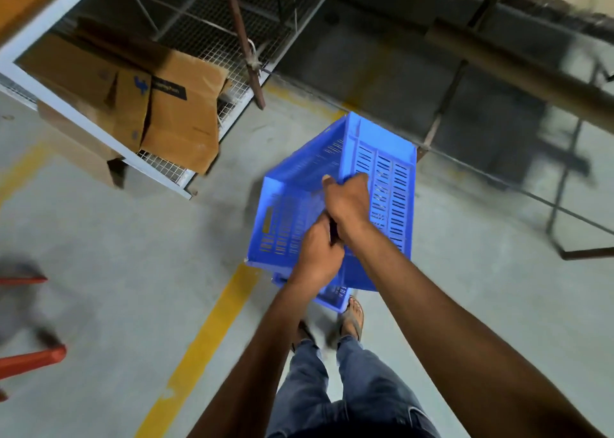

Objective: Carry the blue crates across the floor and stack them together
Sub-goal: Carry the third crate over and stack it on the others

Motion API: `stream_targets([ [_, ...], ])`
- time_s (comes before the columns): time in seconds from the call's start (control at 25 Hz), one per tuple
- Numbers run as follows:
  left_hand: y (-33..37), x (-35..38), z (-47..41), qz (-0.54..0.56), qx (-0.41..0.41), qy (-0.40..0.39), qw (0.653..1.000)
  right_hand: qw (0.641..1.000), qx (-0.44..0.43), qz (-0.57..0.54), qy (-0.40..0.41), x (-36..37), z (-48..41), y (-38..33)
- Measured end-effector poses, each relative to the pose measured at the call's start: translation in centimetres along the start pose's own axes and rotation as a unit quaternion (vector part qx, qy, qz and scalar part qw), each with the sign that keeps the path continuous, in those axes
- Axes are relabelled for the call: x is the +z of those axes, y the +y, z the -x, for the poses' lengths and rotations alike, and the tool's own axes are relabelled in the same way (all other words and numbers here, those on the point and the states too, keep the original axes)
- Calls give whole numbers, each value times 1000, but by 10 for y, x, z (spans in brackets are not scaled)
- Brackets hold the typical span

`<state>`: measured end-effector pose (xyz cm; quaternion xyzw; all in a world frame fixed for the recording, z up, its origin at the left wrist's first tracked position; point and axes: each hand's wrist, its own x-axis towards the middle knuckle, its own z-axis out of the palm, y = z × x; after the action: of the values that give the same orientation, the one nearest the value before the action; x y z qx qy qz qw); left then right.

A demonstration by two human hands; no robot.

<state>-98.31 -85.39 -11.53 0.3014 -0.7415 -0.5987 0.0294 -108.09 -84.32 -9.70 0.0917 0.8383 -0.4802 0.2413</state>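
Note:
A blue slotted plastic crate hangs tilted above the floor in the middle of the view, its open side turned toward the left. My right hand grips its near rim from above. My left hand holds the same rim lower down, just below the right wrist. Under the crate a second blue crate shows only as a corner and rim; whether my hands hold it too is hidden. My legs in jeans and sandalled feet are below it.
A wire-mesh cage with flattened cardboard boxes stands at upper left. A yellow floor line runs diagonally. Red metal legs sit at the left edge. Dark metal frames and a pipe fill the upper right.

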Motion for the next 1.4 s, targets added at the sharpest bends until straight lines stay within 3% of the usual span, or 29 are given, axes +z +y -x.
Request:
stream_targets([
  [0.08,-2,-18,-6,80,3,-127,989,999,9,-34,11,-14,-8,3],
  [0.12,-6,-29,-12,104,-4,-128,986,999,-1,-41,10,-19,-9,4],
  [0.32,-47,-65,-47,42,-87,127,987,997,-73,-38,-4,-55,1,-5],
  [0.56,-85,-83,-48,-47,-267,156,950,990,-137,-22,1,-110,34,-52],
  [0.8,-76,-110,-30,82,-285,239,925,989,-117,-78,-41,-148,73,-88],
  [0.84,-74,-123,-31,161,-278,230,919,988,-118,-86,-48,-156,78,-93],
  [0.92,-74,-146,-27,340,-256,111,898,984,-117,-111,-79,-173,82,-103],
  [1.0,-76,-165,-24,392,-241,19,888,979,-110,-125,-120,-190,82,-113],
  [1.08,-76,-173,-21,385,-239,-5,891,979,-108,-115,-133,-198,74,-116],
  [1.16,-78,-171,-20,342,-245,27,907,983,-126,-75,-109,-193,64,-110],
  [1.28,-94,-164,-13,189,-245,206,928,972,-215,72,-55,-174,44,-82],
  [1.4,-106,-173,14,36,-261,284,922,931,-251,264,22,-159,23,-48],
])
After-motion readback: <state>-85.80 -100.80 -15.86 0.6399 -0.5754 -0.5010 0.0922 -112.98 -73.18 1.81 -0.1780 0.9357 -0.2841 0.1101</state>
